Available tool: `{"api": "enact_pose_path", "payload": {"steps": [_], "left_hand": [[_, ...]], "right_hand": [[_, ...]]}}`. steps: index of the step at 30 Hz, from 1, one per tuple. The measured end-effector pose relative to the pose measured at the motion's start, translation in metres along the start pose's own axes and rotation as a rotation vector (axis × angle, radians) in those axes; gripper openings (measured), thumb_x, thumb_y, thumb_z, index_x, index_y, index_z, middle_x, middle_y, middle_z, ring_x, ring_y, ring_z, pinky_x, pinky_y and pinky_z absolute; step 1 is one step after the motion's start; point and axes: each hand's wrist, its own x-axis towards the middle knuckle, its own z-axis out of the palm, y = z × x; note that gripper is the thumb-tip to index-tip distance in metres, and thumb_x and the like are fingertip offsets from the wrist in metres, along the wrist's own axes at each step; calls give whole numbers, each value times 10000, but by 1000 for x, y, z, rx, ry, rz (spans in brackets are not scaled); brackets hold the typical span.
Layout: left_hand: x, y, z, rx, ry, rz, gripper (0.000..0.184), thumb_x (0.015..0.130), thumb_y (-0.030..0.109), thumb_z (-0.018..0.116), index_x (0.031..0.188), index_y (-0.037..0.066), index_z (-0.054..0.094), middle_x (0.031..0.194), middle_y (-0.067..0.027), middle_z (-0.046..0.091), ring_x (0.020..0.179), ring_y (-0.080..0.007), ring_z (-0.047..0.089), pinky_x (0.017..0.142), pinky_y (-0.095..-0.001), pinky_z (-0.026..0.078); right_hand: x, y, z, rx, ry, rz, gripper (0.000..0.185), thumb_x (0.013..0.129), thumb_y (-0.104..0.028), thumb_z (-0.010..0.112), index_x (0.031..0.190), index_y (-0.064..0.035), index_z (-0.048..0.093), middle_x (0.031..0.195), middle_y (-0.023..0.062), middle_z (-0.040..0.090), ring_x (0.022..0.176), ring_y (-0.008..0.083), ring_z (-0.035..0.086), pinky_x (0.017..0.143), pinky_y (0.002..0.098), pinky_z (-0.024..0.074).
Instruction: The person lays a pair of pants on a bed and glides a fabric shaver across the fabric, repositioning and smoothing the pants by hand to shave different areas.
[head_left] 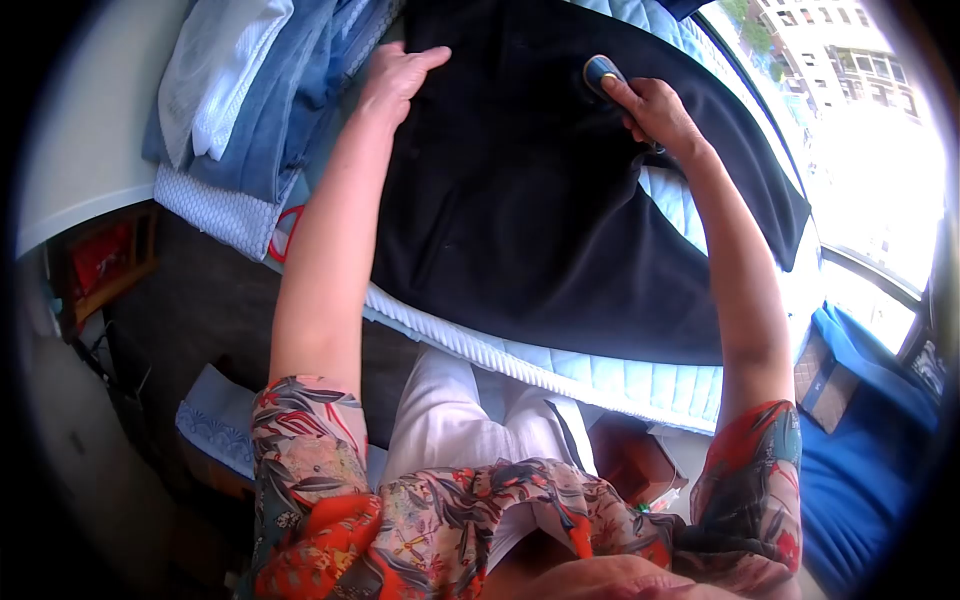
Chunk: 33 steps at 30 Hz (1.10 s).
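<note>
Black trousers (490, 200) lie spread over a pale blue quilted pad, their legs parting at the right. My right hand (655, 115) is closed around a rounded handheld tool (602, 76) with a dark blue face and a light rim, held over the black cloth. The underside of the tool is hidden, so its exact kind is unclear. At the upper left edge of the trousers is my left hand (398, 78), a digit stretched out to the right and nothing visible in it.
Folded jeans (255, 160) and a white garment (235, 70) are piled at the upper left, near a red-rimmed item (287, 234). The quilted pad's edge (500, 362) runs in front of my legs. A window (860, 130) and blue fabric (860, 480) are at the right.
</note>
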Motion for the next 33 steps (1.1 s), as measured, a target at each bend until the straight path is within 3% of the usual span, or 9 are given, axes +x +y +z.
{"api": "enact_pose_path", "payload": {"steps": [5,10,15,16,19,21,23,27,33], "left_hand": [[-7,2,-33,-94,91,38,449,757,223,721,1071,-75,604,1012,-174,654,941,-239,615,862,-318,451],[-2,-11,-32,304,210,105,502,797,308,701,1115,-63,585,1090,-150,637,996,-238,598,888,-310,436],[-6,-4,-26,349,215,79,570,796,341,695,1154,-78,551,1148,-186,603,1068,-272,572,926,-322,417],[-8,0,-24,406,243,86,573,797,337,691,1163,-78,544,1160,-190,596,1076,-274,569,930,-325,415],[-22,12,-15,1076,512,344,558,781,311,701,1181,-39,531,1133,-182,593,1045,-286,563,910,-370,420],[-74,65,23,1014,600,689,534,747,281,727,1183,43,529,1069,-158,592,998,-299,547,871,-407,421],[-116,93,96,508,197,744,443,738,236,735,1128,98,576,1043,-136,586,957,-290,550,892,-404,423],[-144,64,198,712,-292,814,235,668,69,656,901,82,627,836,-54,568,842,-239,555,738,-369,452],[-151,44,174,726,-634,754,97,603,18,572,685,69,577,732,-51,549,742,-244,541,677,-367,429]], "right_hand": [[-2,-38,26,-50,-216,-177,571,848,-544,572,926,17,644,626,66,585,520,125,577,504,267,475],[17,10,-8,-79,-113,-137,668,804,-639,548,1006,-11,659,739,100,647,651,168,652,655,290,540],[30,146,-104,-143,113,30,652,818,-674,494,729,-42,629,536,43,541,475,129,546,521,283,459],[26,155,-113,-127,92,89,606,854,-633,483,812,-47,633,505,-2,471,434,69,489,442,246,401],[9,153,-108,-93,110,56,571,873,-589,494,824,-38,634,517,0,470,442,73,482,432,226,390],[1,127,-85,-16,5,29,544,867,-550,542,889,-15,639,554,16,489,453,85,487,447,229,403],[-4,108,-67,79,-96,-67,616,824,-604,560,832,8,630,605,55,551,525,116,565,498,254,481],[-9,122,-75,48,-113,-31,608,835,-602,543,823,1,625,584,57,547,505,129,562,485,261,473],[-71,269,-149,52,99,298,555,856,-571,532,761,-30,610,534,7,498,439,81,489,416,230,392]]}}
